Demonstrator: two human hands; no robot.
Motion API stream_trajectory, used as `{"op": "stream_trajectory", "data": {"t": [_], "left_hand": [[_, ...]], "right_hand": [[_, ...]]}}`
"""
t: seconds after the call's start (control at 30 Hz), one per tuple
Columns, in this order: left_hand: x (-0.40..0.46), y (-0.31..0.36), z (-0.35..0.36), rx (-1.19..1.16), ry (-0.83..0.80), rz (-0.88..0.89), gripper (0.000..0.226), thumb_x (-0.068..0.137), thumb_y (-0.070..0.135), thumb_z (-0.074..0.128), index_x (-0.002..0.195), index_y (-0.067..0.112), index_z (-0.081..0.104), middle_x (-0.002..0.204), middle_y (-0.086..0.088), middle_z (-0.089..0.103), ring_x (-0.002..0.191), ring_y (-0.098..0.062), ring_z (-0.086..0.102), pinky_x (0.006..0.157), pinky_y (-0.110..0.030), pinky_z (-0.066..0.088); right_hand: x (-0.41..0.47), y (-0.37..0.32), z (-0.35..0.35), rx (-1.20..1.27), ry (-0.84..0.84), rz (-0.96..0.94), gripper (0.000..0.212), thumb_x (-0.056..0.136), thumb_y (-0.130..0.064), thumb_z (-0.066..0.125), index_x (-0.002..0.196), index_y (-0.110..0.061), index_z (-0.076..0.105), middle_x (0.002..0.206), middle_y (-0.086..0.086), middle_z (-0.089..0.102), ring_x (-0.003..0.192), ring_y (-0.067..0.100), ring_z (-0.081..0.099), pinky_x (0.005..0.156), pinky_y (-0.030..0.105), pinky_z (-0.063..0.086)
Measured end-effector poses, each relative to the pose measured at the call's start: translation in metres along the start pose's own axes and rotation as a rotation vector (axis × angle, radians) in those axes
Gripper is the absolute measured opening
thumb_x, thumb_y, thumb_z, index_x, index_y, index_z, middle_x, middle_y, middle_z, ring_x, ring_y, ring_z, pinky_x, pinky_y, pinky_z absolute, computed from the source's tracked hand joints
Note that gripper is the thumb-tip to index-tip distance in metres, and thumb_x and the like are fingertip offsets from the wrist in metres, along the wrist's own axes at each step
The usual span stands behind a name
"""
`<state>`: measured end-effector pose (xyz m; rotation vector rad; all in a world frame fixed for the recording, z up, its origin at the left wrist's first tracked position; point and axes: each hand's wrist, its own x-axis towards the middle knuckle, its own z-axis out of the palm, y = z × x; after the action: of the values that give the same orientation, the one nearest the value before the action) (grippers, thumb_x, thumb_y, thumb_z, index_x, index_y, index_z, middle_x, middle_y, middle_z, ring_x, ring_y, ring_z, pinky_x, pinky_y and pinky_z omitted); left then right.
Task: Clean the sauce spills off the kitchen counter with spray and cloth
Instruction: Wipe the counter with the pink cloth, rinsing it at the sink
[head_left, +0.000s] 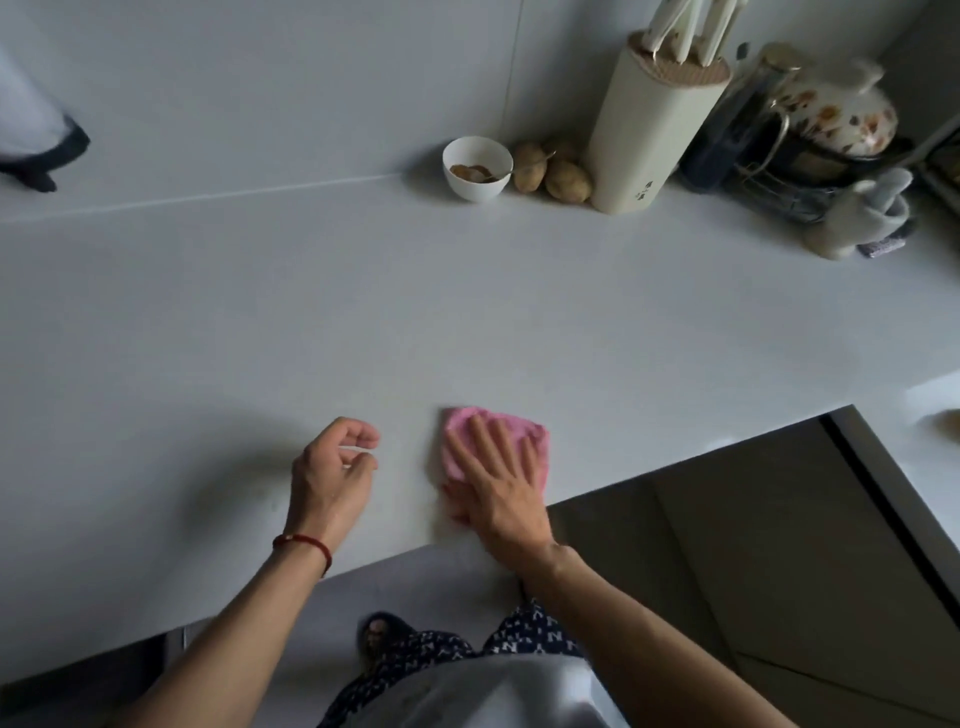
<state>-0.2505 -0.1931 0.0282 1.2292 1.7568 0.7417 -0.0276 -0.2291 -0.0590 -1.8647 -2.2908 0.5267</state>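
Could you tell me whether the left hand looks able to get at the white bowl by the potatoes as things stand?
Probably yes: the left hand holds nothing, and bare counter lies between it and the white bowl. It would need a long forward reach, though.

Matt, smooth counter (467, 322); fuzzy pink cloth (524, 431) (glossy ceramic bowl (475, 156)).

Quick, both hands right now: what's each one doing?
Left hand: open, fingers loosely curled, holding nothing, beside the cloth.
Right hand: open, flat fingers pressing the pink cloth on the counter.

Left hand (332, 470) loosely curled, right hand (498, 483) flat, fingers spread
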Motion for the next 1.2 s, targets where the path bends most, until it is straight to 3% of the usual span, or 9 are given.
{"op": "stream_trajectory", "data": {"t": [0.1,0.23,0.43,0.63,0.73,0.83,0.97,1.07,1.2], "left_hand": [[0.003,0.006,0.001,0.008,-0.052,0.025,0.03,0.067,0.019,0.048,0.087,0.033,0.064,0.092,0.009,0.072,0.08,-0.018,0.072,0.077,-0.045,0.061],[0.008,-0.008,-0.028,0.049,0.007,0.016,0.029,0.066,0.02,0.047,0.086,0.032,0.065,0.092,0.008,0.072,0.08,-0.02,0.072,0.079,-0.047,0.06],[-0.013,-0.034,-0.044,0.021,0.133,-0.088,0.027,0.069,0.016,0.047,0.085,0.028,0.065,0.089,0.008,0.073,0.079,-0.019,0.072,0.078,-0.046,0.061],[-0.014,-0.023,-0.026,0.061,0.154,-0.01,0.03,0.079,-0.005,0.057,0.084,0.024,0.066,0.089,0.008,0.071,0.083,-0.014,0.067,0.078,-0.031,0.056],[-0.009,-0.023,-0.042,0.226,0.171,0.109,0.027,0.08,0.0,0.061,0.093,0.023,0.068,0.098,0.008,0.07,0.099,-0.016,0.062,0.085,-0.034,0.053],[-0.008,-0.034,-0.059,0.485,0.161,0.049,0.028,0.08,0.012,0.068,0.105,0.024,0.069,0.113,0.003,0.068,0.119,-0.027,0.052,0.095,-0.042,0.048],[-0.016,-0.043,-0.069,0.538,0.154,-0.086,0.043,0.081,0.027,0.066,0.123,0.024,0.064,0.132,-0.001,0.062,0.129,-0.029,0.048,0.102,-0.045,0.047],[-0.011,-0.04,-0.066,0.521,0.093,-0.136,0.059,0.086,0.045,0.058,0.141,0.022,0.056,0.152,-0.004,0.048,0.143,-0.026,0.036,0.116,-0.042,0.035],[0.001,-0.03,-0.065,0.484,0.118,-0.093,0.06,0.093,0.043,0.06,0.148,0.022,0.048,0.157,-0.003,0.042,0.147,-0.021,0.03,0.12,-0.039,0.029]], "right_hand": [[0.014,0.035,-0.012,-0.027,-0.018,-0.201,0.061,0.106,-0.053,0.038,0.164,-0.039,0.022,0.174,-0.007,0.007,0.161,0.02,0.0,0.129,0.055,0.003],[-0.016,0.11,-0.048,-0.036,0.061,-0.044,0.061,0.105,-0.066,0.025,0.162,-0.049,0.01,0.172,-0.006,0.015,0.16,0.015,0.007,0.124,0.066,0.017],[-0.052,0.044,-0.022,-0.061,-0.058,-0.035,0.064,0.107,-0.06,0.024,0.165,-0.042,0.005,0.174,-0.007,-0.01,0.16,0.023,-0.016,0.124,0.051,-0.022],[0.009,-0.007,0.0,-0.214,-0.093,-0.403,0.072,0.106,-0.063,0.028,0.167,-0.031,0.008,0.175,-0.003,-0.001,0.162,0.023,-0.003,0.128,0.057,0.0],[0.027,0.046,-0.017,-0.22,-0.015,-0.285,0.07,0.108,-0.06,0.028,0.166,-0.023,0.019,0.174,0.002,0.012,0.161,0.025,0.007,0.124,0.061,0.018],[0.057,0.08,-0.034,-0.277,0.023,-0.079,0.066,0.107,-0.056,0.033,0.162,-0.02,0.034,0.172,0.007,0.024,0.159,0.033,0.017,0.12,0.064,0.021],[0.128,0.031,-0.038,-0.058,0.028,0.261,0.073,0.102,-0.064,0.036,0.165,-0.033,0.016,0.175,0.003,0.006,0.16,0.03,0.0,0.124,0.064,-0.004],[0.153,-0.022,-0.019,-0.073,-0.091,-0.07,0.074,0.101,-0.066,0.034,0.166,-0.039,0.01,0.175,-0.004,-0.004,0.161,0.026,-0.009,0.12,0.058,-0.019],[0.143,0.006,-0.021,0.043,-0.135,-0.475,0.064,0.102,-0.061,0.033,0.161,-0.039,0.031,0.172,-0.011,0.016,0.16,0.011,-0.001,0.127,0.058,0.007]]}}
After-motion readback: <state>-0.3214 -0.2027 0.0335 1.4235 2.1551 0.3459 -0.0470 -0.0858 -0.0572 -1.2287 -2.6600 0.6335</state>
